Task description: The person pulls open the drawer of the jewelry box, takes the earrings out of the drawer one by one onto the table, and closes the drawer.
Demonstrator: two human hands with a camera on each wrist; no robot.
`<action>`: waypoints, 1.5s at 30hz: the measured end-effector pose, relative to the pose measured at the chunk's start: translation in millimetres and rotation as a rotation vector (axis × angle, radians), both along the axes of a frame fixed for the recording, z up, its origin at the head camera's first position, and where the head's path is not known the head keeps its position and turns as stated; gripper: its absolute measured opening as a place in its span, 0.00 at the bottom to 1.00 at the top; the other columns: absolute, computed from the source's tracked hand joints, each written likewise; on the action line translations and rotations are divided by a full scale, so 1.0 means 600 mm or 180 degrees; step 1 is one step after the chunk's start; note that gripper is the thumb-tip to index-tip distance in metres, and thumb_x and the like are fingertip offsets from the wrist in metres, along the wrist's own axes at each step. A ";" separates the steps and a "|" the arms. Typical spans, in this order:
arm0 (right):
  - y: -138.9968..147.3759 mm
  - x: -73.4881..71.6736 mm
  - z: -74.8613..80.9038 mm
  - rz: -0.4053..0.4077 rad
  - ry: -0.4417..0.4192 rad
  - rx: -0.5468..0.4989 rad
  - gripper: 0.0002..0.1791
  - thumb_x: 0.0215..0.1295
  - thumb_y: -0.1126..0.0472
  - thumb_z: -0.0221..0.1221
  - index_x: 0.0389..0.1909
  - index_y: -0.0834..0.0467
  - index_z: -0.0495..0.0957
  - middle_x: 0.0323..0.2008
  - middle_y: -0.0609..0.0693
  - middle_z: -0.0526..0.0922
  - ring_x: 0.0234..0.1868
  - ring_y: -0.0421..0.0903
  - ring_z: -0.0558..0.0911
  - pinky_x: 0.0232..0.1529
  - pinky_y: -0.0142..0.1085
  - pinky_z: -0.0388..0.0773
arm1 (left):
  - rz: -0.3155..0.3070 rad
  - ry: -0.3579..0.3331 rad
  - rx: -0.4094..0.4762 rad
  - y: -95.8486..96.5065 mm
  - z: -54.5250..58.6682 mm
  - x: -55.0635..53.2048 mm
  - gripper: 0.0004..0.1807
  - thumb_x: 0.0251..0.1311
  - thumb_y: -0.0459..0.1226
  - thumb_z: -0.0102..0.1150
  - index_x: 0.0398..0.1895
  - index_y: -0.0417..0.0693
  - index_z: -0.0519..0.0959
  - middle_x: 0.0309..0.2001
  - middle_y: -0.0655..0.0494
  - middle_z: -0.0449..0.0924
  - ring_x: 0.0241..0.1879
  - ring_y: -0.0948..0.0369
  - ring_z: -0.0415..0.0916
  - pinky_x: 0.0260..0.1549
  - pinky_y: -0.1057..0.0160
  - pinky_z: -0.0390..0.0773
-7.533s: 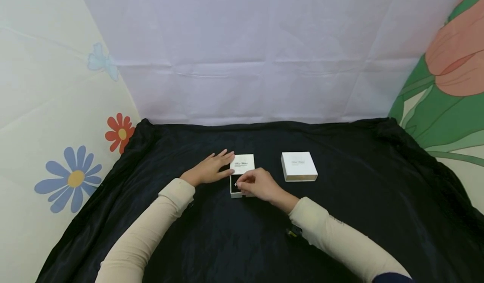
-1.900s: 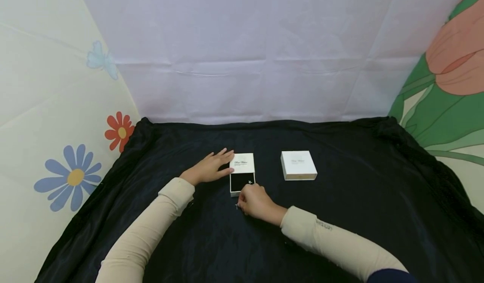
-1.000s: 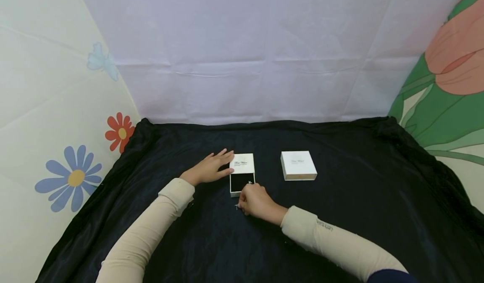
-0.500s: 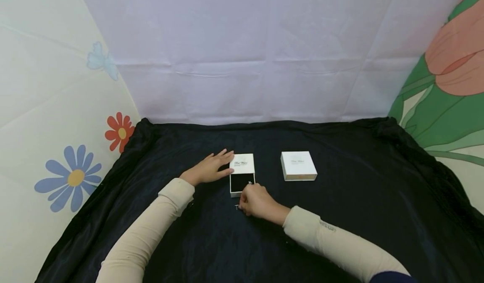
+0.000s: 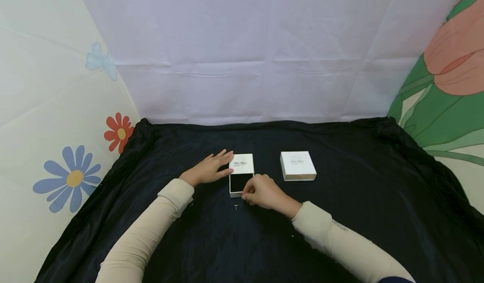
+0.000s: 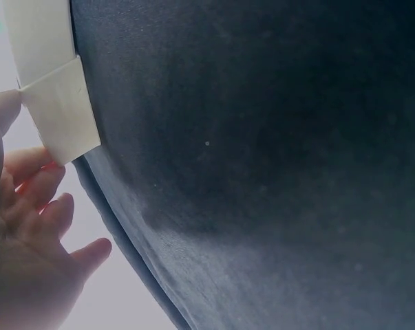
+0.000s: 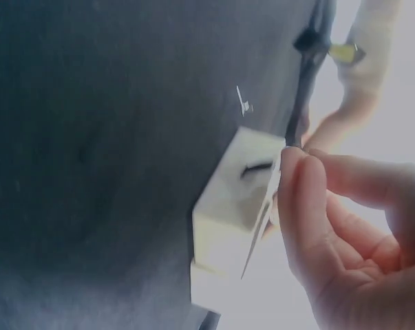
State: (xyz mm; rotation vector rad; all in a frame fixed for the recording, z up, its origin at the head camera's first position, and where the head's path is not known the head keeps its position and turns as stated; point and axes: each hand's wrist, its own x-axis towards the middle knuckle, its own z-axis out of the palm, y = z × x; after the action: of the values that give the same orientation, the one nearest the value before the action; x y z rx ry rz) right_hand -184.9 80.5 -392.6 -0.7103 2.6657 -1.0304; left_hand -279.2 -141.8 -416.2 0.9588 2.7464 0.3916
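A white box with printed lettering [image 5: 243, 162] lies mid-table, its drawer [image 5: 236, 194] slid out toward me and lined in black. My left hand [image 5: 207, 170] rests at the sleeve's left side, fingers spread and fairly straight, fingertips touching the edge. My right hand [image 5: 264, 191] is over the drawer's right front corner, thumb and fingertips drawn together. In the right wrist view the fingertips meet above the box, but whether something is between them cannot be seen. A small silver stud earring [image 5: 236, 207] lies on the cloth just before the drawer, also seen as the earring [image 7: 243, 105] there.
A second white lettered box [image 5: 298, 165] sits shut to the right. Black cloth [image 5: 211, 241] covers the table. Behind hangs a white sheet [image 5: 264, 56]; flower-printed walls [image 5: 56, 106] stand at both sides.
The right hand first pinched near an earring in the drawer, then was by the cloth where the stud lies. Now it has moved up to the drawer's corner, covering the star earring there.
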 end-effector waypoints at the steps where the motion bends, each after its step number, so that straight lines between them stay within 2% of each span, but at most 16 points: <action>1: 0.003 -0.004 0.001 -0.0049 0.0017 -0.0027 0.04 0.58 0.65 0.66 0.26 0.58 0.86 0.19 0.43 0.83 0.18 0.34 0.79 0.19 0.30 0.75 | -0.0001 0.0003 0.0005 0.000 0.000 0.000 0.37 0.70 0.55 0.44 0.75 0.47 0.53 0.76 0.55 0.46 0.75 0.53 0.39 0.68 0.39 0.46; 7: 0.024 -0.028 0.003 -0.0301 0.0262 -0.0012 0.04 0.58 0.64 0.66 0.26 0.57 0.86 0.18 0.44 0.82 0.18 0.35 0.78 0.20 0.30 0.73 | 0.0004 -0.0016 -0.0009 0.001 -0.002 0.000 0.37 0.70 0.56 0.44 0.75 0.49 0.52 0.76 0.56 0.46 0.75 0.52 0.39 0.68 0.38 0.46; 13: 0.037 -0.044 0.000 -0.0444 0.0532 0.0122 0.03 0.57 0.64 0.66 0.26 0.58 0.86 0.22 0.45 0.84 0.22 0.36 0.77 0.26 0.31 0.74 | 0.0043 -0.0025 -0.0038 0.001 -0.002 -0.001 0.37 0.70 0.56 0.44 0.75 0.50 0.52 0.76 0.57 0.46 0.75 0.53 0.39 0.68 0.39 0.46; 22: 0.023 -0.050 -0.011 -0.0549 0.0672 0.0424 0.05 0.54 0.63 0.69 0.22 0.54 0.84 0.20 0.43 0.82 0.24 0.40 0.78 0.30 0.39 0.75 | 0.0051 -0.0036 -0.0021 0.001 0.000 0.001 0.37 0.70 0.56 0.44 0.75 0.49 0.52 0.76 0.56 0.46 0.75 0.53 0.38 0.68 0.39 0.45; 29: 0.008 -0.050 -0.016 -0.0506 0.0749 0.0664 0.04 0.57 0.64 0.66 0.24 0.58 0.84 0.22 0.46 0.82 0.27 0.44 0.80 0.40 0.48 0.77 | 0.0038 -0.0019 -0.0017 0.003 0.004 0.004 0.36 0.70 0.55 0.44 0.75 0.49 0.52 0.76 0.55 0.46 0.75 0.53 0.38 0.68 0.39 0.45; 32: 0.002 -0.047 -0.015 -0.0479 0.0863 0.0769 0.07 0.57 0.66 0.65 0.20 0.59 0.83 0.19 0.47 0.81 0.24 0.44 0.80 0.37 0.47 0.79 | 0.0035 -0.0023 -0.0023 0.004 0.007 0.005 0.36 0.71 0.55 0.44 0.75 0.49 0.51 0.76 0.55 0.46 0.75 0.52 0.39 0.69 0.39 0.45; 37: -0.006 -0.041 -0.008 -0.0369 0.1236 0.1022 0.13 0.54 0.70 0.63 0.12 0.58 0.78 0.13 0.48 0.78 0.18 0.45 0.77 0.24 0.41 0.77 | -0.0011 0.0014 0.0005 0.004 0.009 0.006 0.36 0.71 0.53 0.45 0.75 0.47 0.52 0.76 0.52 0.47 0.75 0.50 0.40 0.68 0.38 0.46; 39: -0.009 -0.040 -0.008 -0.0357 0.1353 0.1094 0.14 0.53 0.71 0.63 0.12 0.58 0.77 0.14 0.49 0.77 0.18 0.47 0.78 0.24 0.42 0.78 | -0.0027 0.0018 0.0021 0.004 0.009 0.006 0.35 0.71 0.52 0.45 0.75 0.46 0.52 0.76 0.51 0.47 0.75 0.49 0.40 0.67 0.37 0.47; 45: -0.016 -0.042 -0.014 -0.0426 0.1406 0.1210 0.13 0.52 0.71 0.64 0.13 0.57 0.75 0.15 0.51 0.77 0.21 0.52 0.80 0.26 0.46 0.79 | -0.0022 -0.0007 0.0006 0.003 0.006 0.004 0.35 0.71 0.53 0.45 0.75 0.47 0.52 0.76 0.52 0.47 0.75 0.51 0.39 0.68 0.38 0.46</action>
State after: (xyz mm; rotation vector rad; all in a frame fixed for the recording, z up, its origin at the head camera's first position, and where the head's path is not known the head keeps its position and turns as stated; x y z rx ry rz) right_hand -210.4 70.7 -400.9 -0.7532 3.1910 -0.3918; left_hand -277.0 -139.8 -412.3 0.9674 2.7405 0.3937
